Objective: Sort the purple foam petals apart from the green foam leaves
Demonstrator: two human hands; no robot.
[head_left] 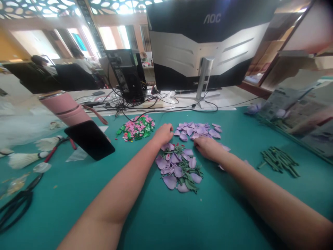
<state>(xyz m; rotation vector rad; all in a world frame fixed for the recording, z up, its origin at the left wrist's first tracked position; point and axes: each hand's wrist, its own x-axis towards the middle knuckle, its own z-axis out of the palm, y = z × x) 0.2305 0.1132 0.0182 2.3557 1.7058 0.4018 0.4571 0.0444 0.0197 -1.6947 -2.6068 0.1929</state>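
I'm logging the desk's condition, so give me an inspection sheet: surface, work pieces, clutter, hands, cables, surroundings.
Surface: green work surface, white desktop behind.
Work pieces: mixed lilac-and-green pile, lilac pile, pink-and-green pile, dark green stick pile.
Clutter: pink bottle, dark phone, shuttlecocks, all toward the left.
Hands: left hand by the mixed pile's far edge; right hand at the lilac pile's near edge; whether either grips a piece is unclear.
Cables: black tangle around the computer tower.
Surroundings: monitor showing its back; people seated beyond, left.
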